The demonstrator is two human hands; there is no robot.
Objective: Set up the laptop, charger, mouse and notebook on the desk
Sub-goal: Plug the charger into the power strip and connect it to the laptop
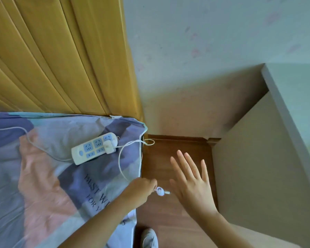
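The charger [109,146], a small white block, sits plugged into the white power strip [94,148] on the bed [43,172], up and to the left of both hands. Its thin white cable [121,163] loops down across the patterned bedsheet to the left hand [141,189], which pinches the cable just behind its plug end [161,191]. The connector tip sticks out to the right of those curled fingers, over the wooden floor [168,221], in the gap between the two hands. The right hand [191,183] is spread flat with straight fingers, holding nothing, just right of the connector and apart from it.

The step in hand looks like bringing the cable's free end toward the worktop [284,108], whose pale edge stands to the right of the right hand. To do it well, the pinch should stay close to the connector so the tip does not swing. The cable should be drawn gently, feeding slack from the loop on the bed, since a hard tug could drag the power strip off the mattress or pull the charger loose. The free right hand could take the connector or guide the slack. No laptop, mouse or notebook is in view.
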